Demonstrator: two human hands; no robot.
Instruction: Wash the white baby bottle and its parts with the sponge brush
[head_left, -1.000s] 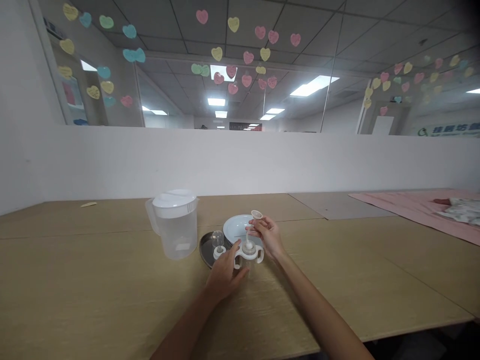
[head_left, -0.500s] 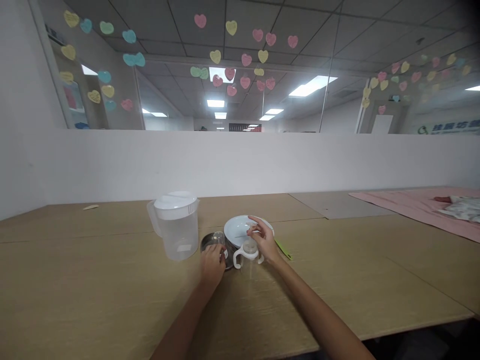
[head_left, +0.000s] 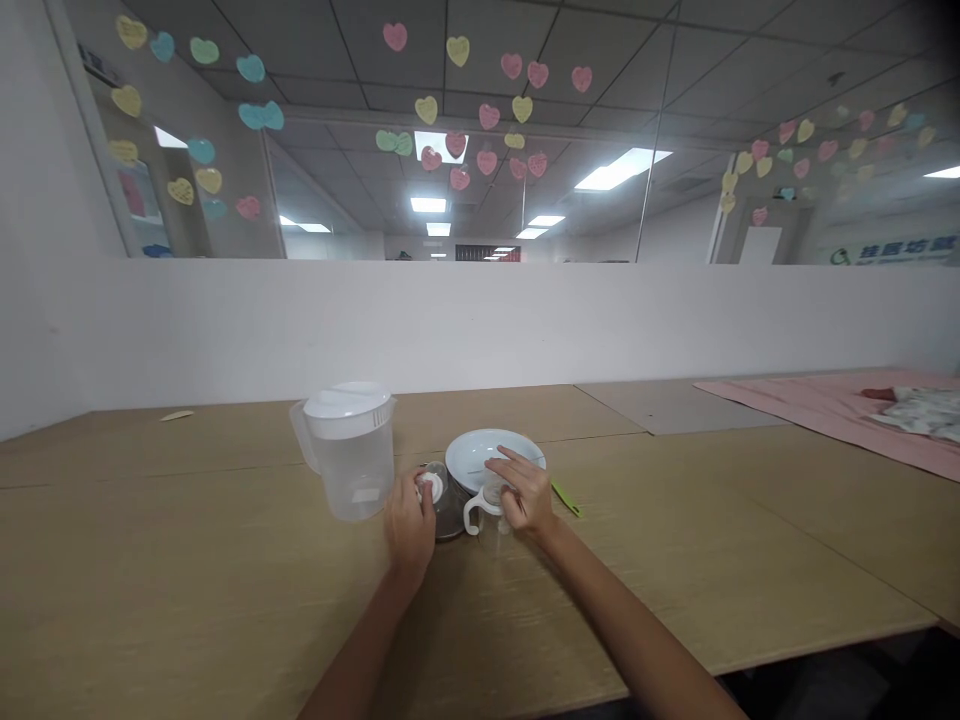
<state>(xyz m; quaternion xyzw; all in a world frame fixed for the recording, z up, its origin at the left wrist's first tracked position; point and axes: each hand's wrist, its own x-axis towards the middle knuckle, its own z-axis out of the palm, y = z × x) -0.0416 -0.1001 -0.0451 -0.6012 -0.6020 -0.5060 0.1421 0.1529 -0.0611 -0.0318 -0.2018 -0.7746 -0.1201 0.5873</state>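
My left hand point(head_left: 409, 525) is closed on a small white round cap point(head_left: 433, 485), its face turned up, over the metal bowl point(head_left: 450, 520). A clear rounded piece shows just behind the cap; whether it is joined to it I cannot tell. My right hand point(head_left: 527, 495) grips the upper right side of a clear bottle point(head_left: 491, 540) with white curved handles. Its thumb and fingers cover the right handle, and the other fingers stretch across the bottle's mouth. The bottle stands upright in front of a white plate point(head_left: 469, 450).
Left of my hands stands a translucent lidded pitcher point(head_left: 356, 465). A green handle point(head_left: 567, 498) pokes out right of the plate. Pink cloth point(head_left: 795, 405) covers the far right of the wooden table point(head_left: 712, 540). A white wall point(head_left: 480, 325) rises behind.
My left hand has turned and drawn slightly left and up, bringing the white cap into sight. My right hand has closed from above the bottle onto its upper right side.
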